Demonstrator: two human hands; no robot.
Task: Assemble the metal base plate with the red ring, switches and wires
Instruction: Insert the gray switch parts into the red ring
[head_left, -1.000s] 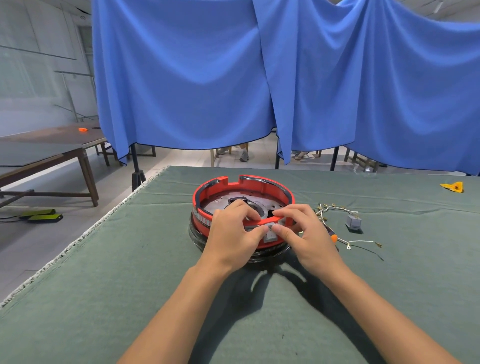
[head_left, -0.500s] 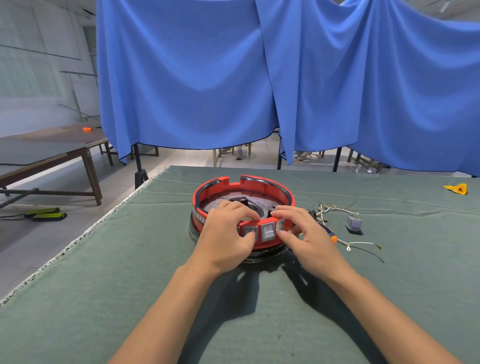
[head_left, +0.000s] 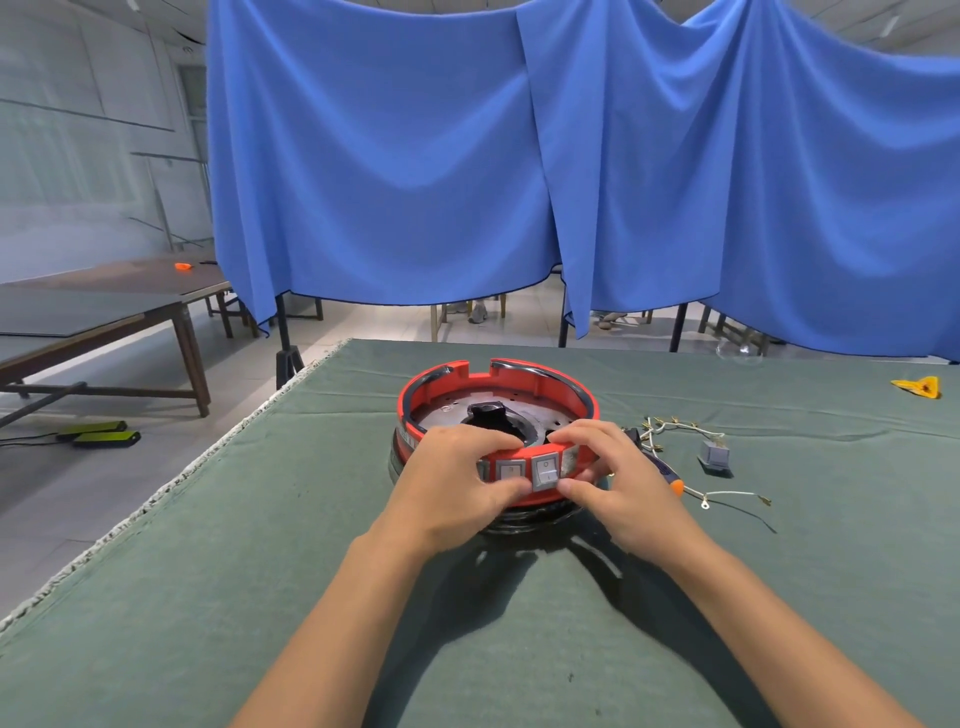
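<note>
At the middle of the green table (head_left: 260, 597), close in front of you, the red ring (head_left: 519, 382) sits round the metal plate (head_left: 447, 413), the whole resting on a dark round base. Grey switches (head_left: 545, 472) are set side by side in the ring's near wall; one faces you squarely, another sits just left of it. Your left hand (head_left: 452, 488) curls over the near rim, fingers inside the ring and thumb pressing by the switches from outside. Your right hand (head_left: 618, 483) mirrors it, fingers hooked over the rim and thumb at the switch's lower right edge. Both hands grip the ring; neither is spread wide.

The step in hand looks to be seating the switches in their slots. Whether they are fully home cannot be told. Next would likely come the wiring, which calls for reaching right.

Just right of the ring lie the wires (head_left: 675, 431) with small metal terminals, a loose switch (head_left: 714, 456) and a screwdriver (head_left: 670, 480) with an orange end, partly hidden by your right hand. A yellow scrap (head_left: 917, 387) lies far right. Blue cloth (head_left: 467, 156) hangs behind
</note>
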